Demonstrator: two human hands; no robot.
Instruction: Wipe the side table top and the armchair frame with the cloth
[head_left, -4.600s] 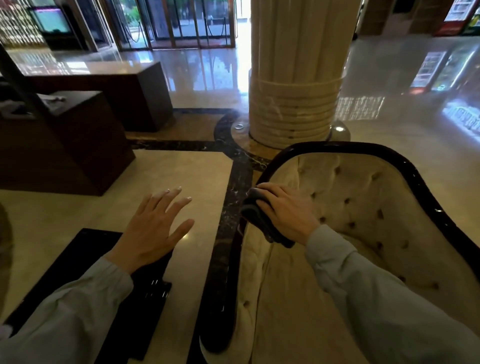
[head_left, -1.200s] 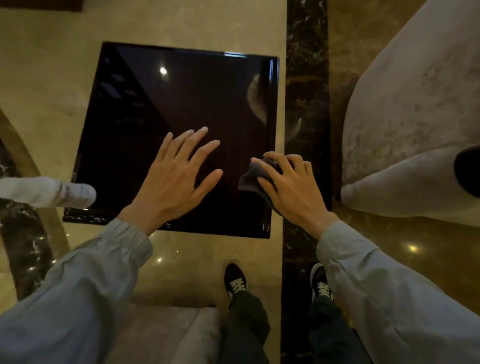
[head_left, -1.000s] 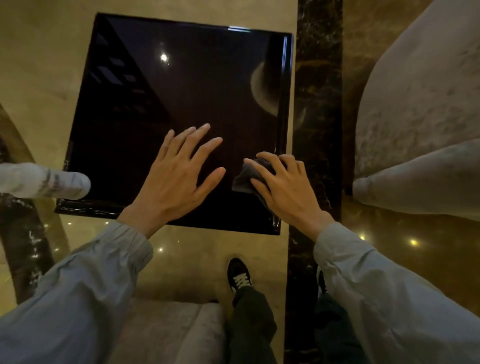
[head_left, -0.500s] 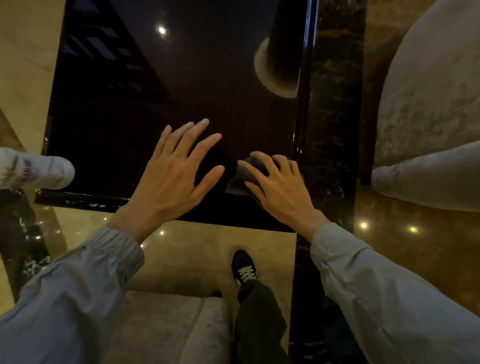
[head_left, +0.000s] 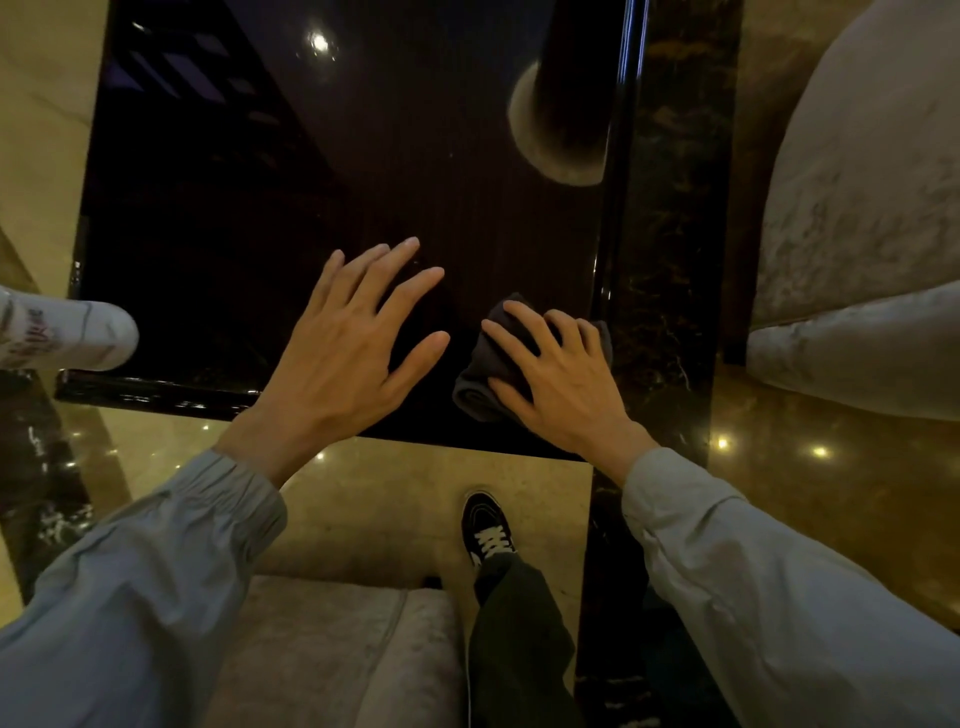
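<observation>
The glossy black side table top (head_left: 249, 197) fills the upper middle of the head view. My right hand (head_left: 556, 374) presses a folded dark grey cloth (head_left: 483, 379) flat onto the table near its front right corner. My left hand (head_left: 353, 348) lies beside it over the table's front edge, fingers spread and holding nothing. The armchair (head_left: 857, 208) with pale upholstery stands to the right of the table; its dark frame is not visible here.
A pale cushioned seat (head_left: 337, 649) lies below the table's front edge, next to my black shoe (head_left: 485, 530). Someone else's white shoe (head_left: 67, 335) reaches in at the left edge. Polished marble floor (head_left: 395, 499) with dark inlay strips surrounds the table.
A few seconds ago my right hand held the cloth on the armchair's frame. In the last second the view closed in on the table; my right hand spread flatter on the cloth near the right edge.
</observation>
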